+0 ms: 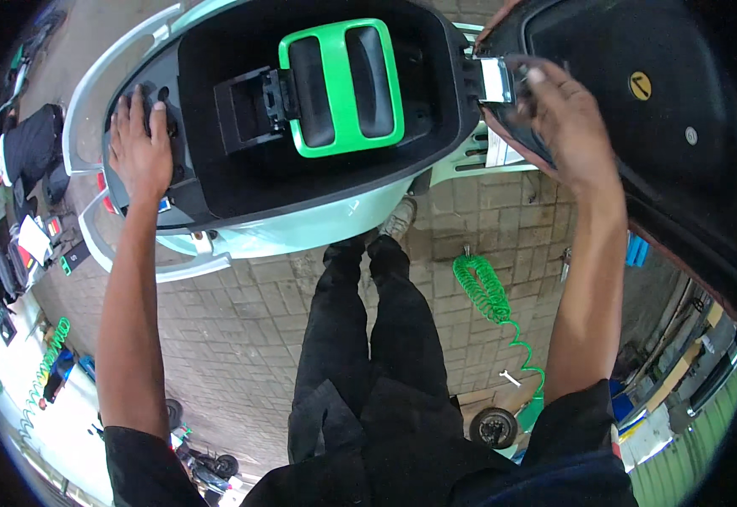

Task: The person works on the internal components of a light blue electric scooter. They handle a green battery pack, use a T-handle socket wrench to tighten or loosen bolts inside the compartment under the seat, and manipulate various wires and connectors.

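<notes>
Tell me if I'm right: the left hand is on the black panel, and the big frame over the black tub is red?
Not quite: the big frame is green, not red, as the head view shows. The rest is right: the left hand is on the black panel, and the frame is over the black tub.
</notes>
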